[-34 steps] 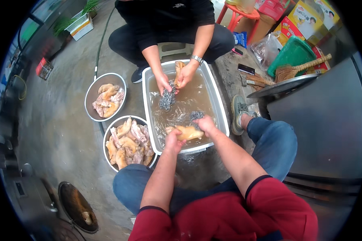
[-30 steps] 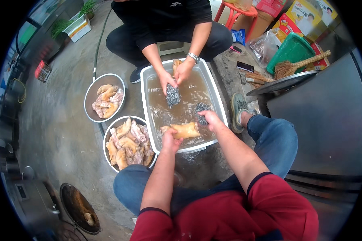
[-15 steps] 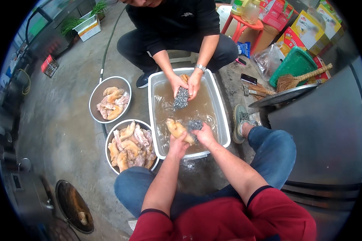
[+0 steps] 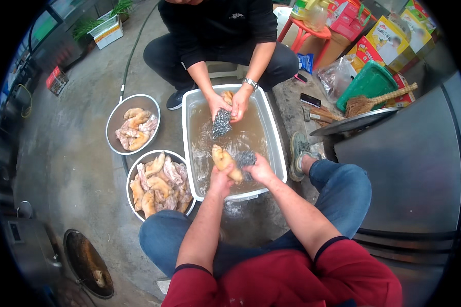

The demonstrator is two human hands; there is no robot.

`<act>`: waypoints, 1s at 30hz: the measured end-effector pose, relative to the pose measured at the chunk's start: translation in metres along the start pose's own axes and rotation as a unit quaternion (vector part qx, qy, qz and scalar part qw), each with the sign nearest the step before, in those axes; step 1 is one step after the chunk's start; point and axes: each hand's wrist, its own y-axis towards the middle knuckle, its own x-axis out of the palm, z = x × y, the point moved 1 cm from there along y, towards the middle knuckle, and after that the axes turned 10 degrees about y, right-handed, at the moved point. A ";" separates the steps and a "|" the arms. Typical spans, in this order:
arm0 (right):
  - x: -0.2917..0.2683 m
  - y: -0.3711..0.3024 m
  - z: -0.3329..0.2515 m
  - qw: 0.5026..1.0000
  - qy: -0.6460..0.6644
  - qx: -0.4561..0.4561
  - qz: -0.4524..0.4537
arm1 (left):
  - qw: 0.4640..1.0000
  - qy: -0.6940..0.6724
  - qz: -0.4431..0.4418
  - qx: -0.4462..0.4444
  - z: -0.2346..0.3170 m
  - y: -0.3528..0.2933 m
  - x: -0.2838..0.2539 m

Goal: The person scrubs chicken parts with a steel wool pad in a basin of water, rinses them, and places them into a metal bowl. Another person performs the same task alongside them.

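My left hand (image 4: 222,181) is closed round the lower end of a pale yellow pig's trotter (image 4: 223,157), held over the murky water of a white plastic tub (image 4: 280,162). In my right hand (image 4: 259,170) is a grey steel wool scrubber (image 4: 245,159), pressed against or close beside the trotter's right side; its edges are blurred. Across the tub, a co-worker's two hands (image 4: 238,106) hold another trotter (image 4: 227,96), mostly hidden by the fingers, and a dark, shiny metal scrubber (image 4: 222,124).
Two round metal basins hold trotters left of the tub: a far basin (image 4: 109,125) and a nearer, fuller basin (image 4: 129,197). A hose (image 4: 129,64) runs along the floor. Right are a phone (image 4: 310,100), straw broom (image 4: 361,106), green bin (image 4: 370,84) and steel cabinet (image 4: 410,169).
The whole view has shifted slightly, so things sit a little further left. My right hand's scrubber has moved slightly down against the trotter and is blurred. Both hands keep their holds.
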 end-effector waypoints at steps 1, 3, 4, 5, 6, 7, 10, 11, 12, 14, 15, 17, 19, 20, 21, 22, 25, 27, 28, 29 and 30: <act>0.001 0.002 0.004 0.997 0.048 0.026 0.045 | 0.999 -0.026 -0.006 -0.020 -0.004 0.004 -0.001; 0.006 0.009 0.010 0.976 0.151 0.077 0.135 | 0.997 -0.056 -0.010 -0.043 -0.007 0.007 -0.008; 0.005 0.010 0.014 0.963 0.191 0.127 0.145 | 0.997 -0.063 -0.010 -0.047 -0.010 0.008 -0.010; 0.009 0.008 0.006 0.945 0.229 0.178 0.150 | 0.996 -0.073 -0.007 -0.050 -0.012 0.009 -0.017; 0.009 0.009 -0.001 0.925 0.263 0.227 0.156 | 0.995 -0.087 -0.014 -0.054 -0.014 0.011 -0.020; 0.007 0.012 -0.002 0.907 0.282 0.266 0.166 | 0.993 -0.101 -0.022 -0.058 -0.015 0.014 -0.024; -0.001 0.007 -0.006 0.947 0.289 0.134 0.051 | 0.993 -0.097 -0.014 -0.059 -0.013 0.016 -0.025; 0.000 0.002 -0.020 0.960 0.250 0.128 0.011 | 0.995 -0.086 -0.008 -0.058 -0.013 0.016 -0.023; 0.004 0.000 -0.022 0.985 0.146 0.085 -0.014 | 0.996 -0.075 0.004 -0.051 -0.013 0.015 -0.022; 0.018 -0.007 -0.022 0.996 -0.067 -0.002 -0.062 | 0.998 -0.051 0.025 -0.038 -0.014 0.012 -0.016; 0.023 -0.009 -0.020 0.995 -0.088 -0.010 -0.050 | 0.997 -0.049 0.037 -0.044 -0.014 0.011 -0.014; 0.027 -0.008 -0.015 1.000 -0.013 0.018 0.008 | 0.995 -0.043 0.065 -0.055 -0.011 0.007 -0.010; 0.028 -0.004 -0.008 0.986 0.151 0.043 0.047 | 0.996 -0.022 0.064 -0.054 -0.007 0.003 -0.004; 0.024 0.002 0.002 0.980 0.175 0.076 0.063 | 0.996 -0.010 0.063 -0.054 -0.004 0.001 -0.002; 0.019 0.008 0.009 0.971 0.197 0.107 0.079 | 0.997 -0.020 0.046 -0.059 -0.006 0.005 -0.004; 0.013 0.014 0.016 0.961 0.218 0.138 0.094 | 0.997 -0.030 0.028 -0.063 -0.008 0.010 -0.007; 0.012 0.006 -0.014 0.950 0.247 0.161 0.099 | 0.997 -0.027 0.037 -0.068 -0.007 0.010 -0.015; 0.007 0.003 -0.022 0.964 0.239 0.115 0.012 | 0.996 -0.015 0.064 -0.064 -0.002 0.005 -0.009; 0.010 0.000 -0.023 0.991 0.118 0.062 -0.018 | 0.994 -0.013 0.087 -0.061 -0.001 0.002 -0.004; 0.017 -0.005 -0.024 0.999 -0.004 0.008 -0.047 | 0.992 -0.010 0.108 -0.058 0.000 0.000 0.000; 0.030 -0.012 -0.038 0.988 -0.127 -0.047 -0.079 | 0.993 -0.018 0.098 -0.058 0.000 0.001 -0.002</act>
